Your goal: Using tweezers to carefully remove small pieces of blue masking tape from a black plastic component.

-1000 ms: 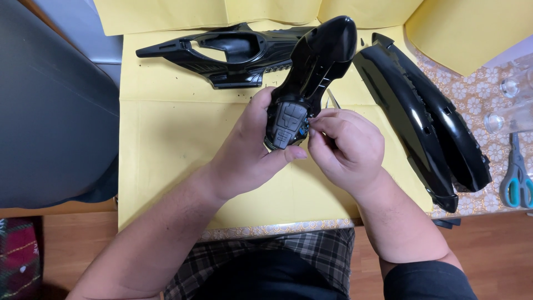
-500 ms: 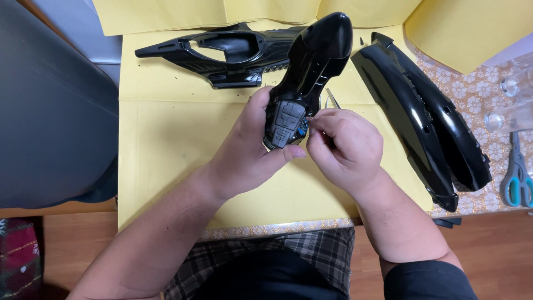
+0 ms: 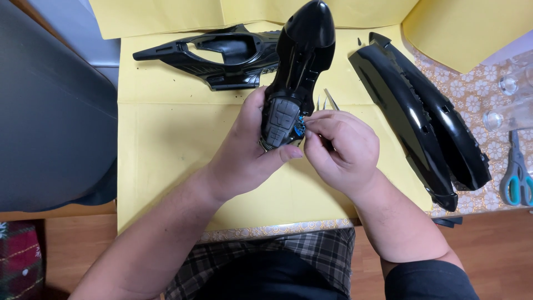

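Broadly, the bench (image 3: 166, 166) is covered with yellow paper sheets, matte and creased at a fold line; a floral-patterned cloth shows at its right edge.

Largest items: two long glossy black plastic shells (image 3: 422, 128) lie side by side on the right, long axes running from upper left to lower right, smooth and curved with notched edges. A black open-framed panel (image 3: 222, 55) lies at the top, long axis roughly left to right, with a large cut-out through its middle.

Item in hand: a glossy black moulded part (image 3: 300, 66), rounded at its far end, is held above the paper with its long axis pointing away from the person and slightly right. Its near end carries a grey ribbed block, with something small and blue at the right edge.

Left hand (image 3: 244, 155): grip closed around the near end of the moulded part, thumb across the underside and fingers behind.

Right hand (image 3: 338, 150): touching the part's right side at the blue spot; fingertips pressed together, pinching what appears to be metal tweezers (image 3: 327, 103), whose rear prongs project beyond the knuckles. The working tips are hidden. This hand is the nearer to the blue detail.

Smaller items: teal-handled scissors (image 3: 516, 178) and clear glass vessels (image 3: 511, 100) at far right, well apart from both hands.
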